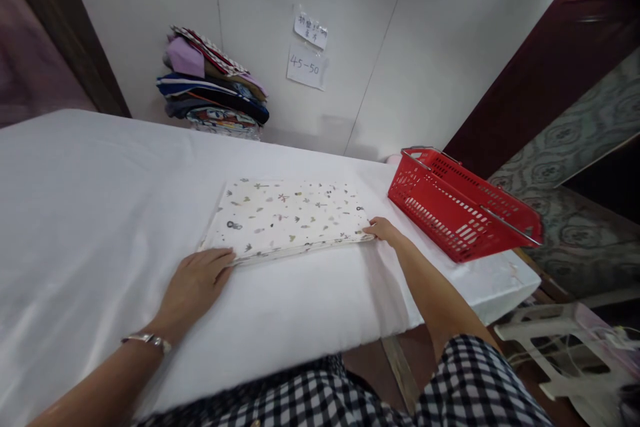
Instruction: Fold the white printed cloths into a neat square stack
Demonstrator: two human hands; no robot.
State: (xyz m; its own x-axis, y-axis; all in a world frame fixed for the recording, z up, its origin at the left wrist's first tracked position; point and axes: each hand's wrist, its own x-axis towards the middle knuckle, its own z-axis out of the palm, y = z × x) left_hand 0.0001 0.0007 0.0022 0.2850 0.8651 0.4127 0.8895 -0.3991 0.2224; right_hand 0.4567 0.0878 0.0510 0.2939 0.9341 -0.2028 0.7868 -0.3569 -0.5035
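Note:
A white cloth (295, 217) printed with small plants and animals lies folded into a flat rectangle on the white-covered table (300, 307). At its near left corner is my left hand (200, 283), fingers together and closed on the edge; a bracelet circles that wrist. My right hand (383, 230) pinches the near right corner between thumb and fingers. Several folded layers show along the near edge. The fingertips of both hands are partly hidden by the cloth and the hands themselves.
A stack of folded clothes (215, 87) stands at the table's back by the wall. To the right, a red plastic basket (450, 207) with metal handles sits near the table's edge. Paper signs (306, 67) hang on the wall. A white plastic stool (565, 340) stands at lower right.

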